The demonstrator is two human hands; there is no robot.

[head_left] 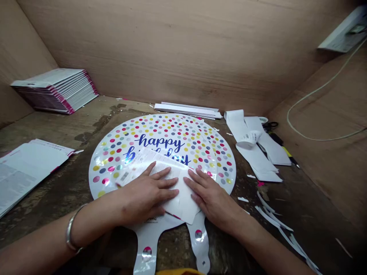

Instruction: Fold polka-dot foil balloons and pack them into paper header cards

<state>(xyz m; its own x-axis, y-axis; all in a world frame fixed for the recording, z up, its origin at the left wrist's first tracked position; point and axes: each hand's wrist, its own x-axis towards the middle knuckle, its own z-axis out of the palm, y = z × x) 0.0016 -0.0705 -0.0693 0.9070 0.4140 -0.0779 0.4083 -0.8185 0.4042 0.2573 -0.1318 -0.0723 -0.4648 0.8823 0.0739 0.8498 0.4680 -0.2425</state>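
Note:
My left hand [150,191] rests palm-down with outstretched fingers on a white printed paper sheet [186,206]. From the other side my right hand [212,196] presses its extended fingertips flat on the same sheet. The paper appears folded or layered, and its left part is partly covered by my left hand. Underneath lies a flat foil balloon [160,126] with coloured dots and blue "happy birthday" lettering, partly hidden. A second dotted foil balloon [225,156] peeks out at its right. Both balloon necks point towards me.
A stack of folded white printed packs [57,91] stands at the back left, with printed sheets [31,164] nearer on the left. White strips [186,110] lie along the back wall. At right are paper lengths [249,145], black scissors [270,125], a yellow-black cutter [288,154] and thin offcuts [279,225].

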